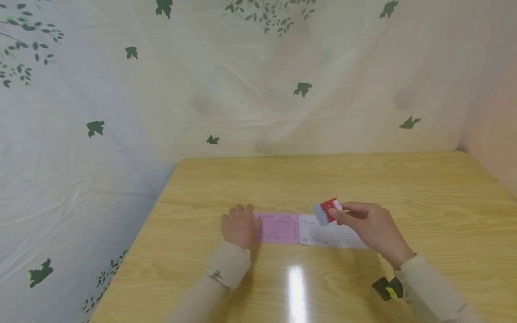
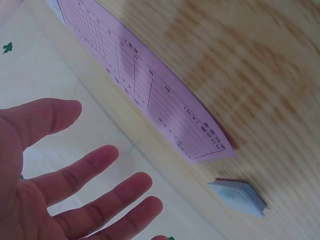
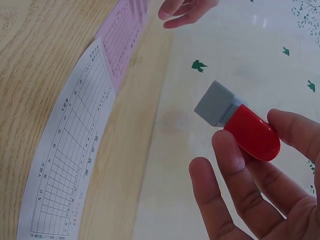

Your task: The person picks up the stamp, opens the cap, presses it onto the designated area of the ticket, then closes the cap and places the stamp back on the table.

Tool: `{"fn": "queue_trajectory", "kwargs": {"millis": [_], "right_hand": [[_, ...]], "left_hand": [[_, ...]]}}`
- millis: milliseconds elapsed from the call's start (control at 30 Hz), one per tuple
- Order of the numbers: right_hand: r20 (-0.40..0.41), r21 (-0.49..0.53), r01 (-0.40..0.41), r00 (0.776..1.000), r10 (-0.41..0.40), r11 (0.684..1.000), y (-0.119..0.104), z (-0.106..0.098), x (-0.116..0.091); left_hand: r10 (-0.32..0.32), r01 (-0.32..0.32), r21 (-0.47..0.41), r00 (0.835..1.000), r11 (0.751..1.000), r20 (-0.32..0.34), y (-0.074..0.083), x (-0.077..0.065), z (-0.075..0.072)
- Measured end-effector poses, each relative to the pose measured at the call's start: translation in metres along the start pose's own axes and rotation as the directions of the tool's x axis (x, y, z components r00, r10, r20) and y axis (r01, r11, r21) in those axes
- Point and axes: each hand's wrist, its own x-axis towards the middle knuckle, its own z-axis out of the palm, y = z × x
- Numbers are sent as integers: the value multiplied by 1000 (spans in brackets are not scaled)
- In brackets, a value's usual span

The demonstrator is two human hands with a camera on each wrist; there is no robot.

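My right hand pinches a small stamp with a rounded red handle and a square grey block. It is held above the white form, clear of the paper. My left hand is at the left end of the pink form, fingers spread and relaxed with nothing in them. Close to the pink form's end, a small grey-blue cap lies on the wood; in the head view it is hidden. Both forms carry printed lines and lie end to end, the pink one left of the white one.
The forms lie on a wood-grain table. A pale curtain with green leaf and bird prints hangs behind it and along the left side. A dark object with a yellow patch sits by the right sleeve.
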Motion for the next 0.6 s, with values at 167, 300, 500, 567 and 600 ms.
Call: {"fn": "queue_trajectory", "kwargs": {"millis": [167, 300, 500, 567, 600], "right_hand": [[4, -3, 8, 1000, -8, 1000, -3, 1, 2], [9, -23, 26, 1000, -26, 999, -6, 3, 3], [10, -37, 54, 999, -54, 998, -11, 6, 4], [12, -34, 59, 998, -58, 998, -13, 8, 4], [13, -32, 59, 998, -59, 998, -14, 8, 4]], "left_hand": [[9, -9, -8, 1000, 1000, 7, 4, -2, 1], [24, -24, -23, 1000, 999, 8, 7, -3, 2], [36, -35, -39, 999, 999, 13, 11, -6, 1], [38, -38, -46, 999, 998, 6, 11, -7, 2], [40, -40, -48, 999, 998, 3, 11, -7, 2]]}}
